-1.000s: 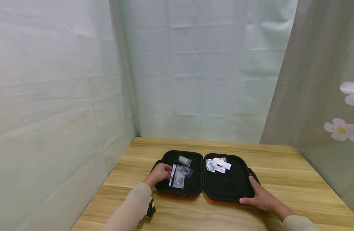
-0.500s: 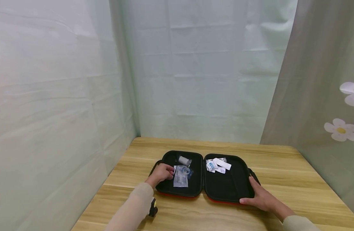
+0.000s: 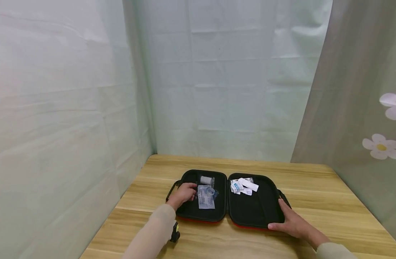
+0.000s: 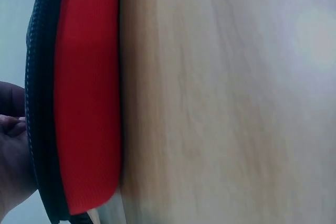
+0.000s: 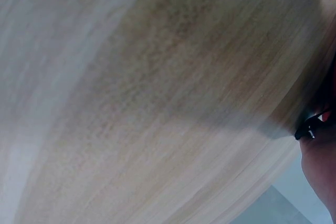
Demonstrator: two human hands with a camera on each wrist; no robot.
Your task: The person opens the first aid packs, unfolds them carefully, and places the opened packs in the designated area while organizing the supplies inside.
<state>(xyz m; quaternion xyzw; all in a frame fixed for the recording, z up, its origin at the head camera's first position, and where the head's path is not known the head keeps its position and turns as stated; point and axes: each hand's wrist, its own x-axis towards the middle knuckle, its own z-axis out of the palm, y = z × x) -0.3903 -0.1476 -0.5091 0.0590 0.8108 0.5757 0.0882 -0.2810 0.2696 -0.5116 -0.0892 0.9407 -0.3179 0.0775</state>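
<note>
A black-lined first-aid case (image 3: 217, 212) with a red outside lies open flat on the table, its halves side by side. My left hand (image 3: 184, 194) reaches into the left half, fingers bent at the left edge of a clear printed packet (image 3: 206, 199). Whether they pinch it or only touch it I cannot tell. Above the packet is a wrapped white bandage roll (image 3: 206, 180); a tape roll (image 3: 211, 191) overlaps its upper right. My right hand (image 3: 291, 220) holds the right half's near outer corner, thumb on the front edge. In the left wrist view, the case's red wall (image 4: 89, 93) partly hides my left hand.
White packets and strips (image 3: 243, 186) lie at the upper left of the case's right half. Black handles stick out at both outer sides. The wooden table (image 3: 324, 187) is bordered by pale curtains (image 3: 217, 90) at the back and sides.
My left hand has moved slightly right, and the clear packet has shifted right with it, its top now level with the tape roll. The right hand and the case have stayed put.
</note>
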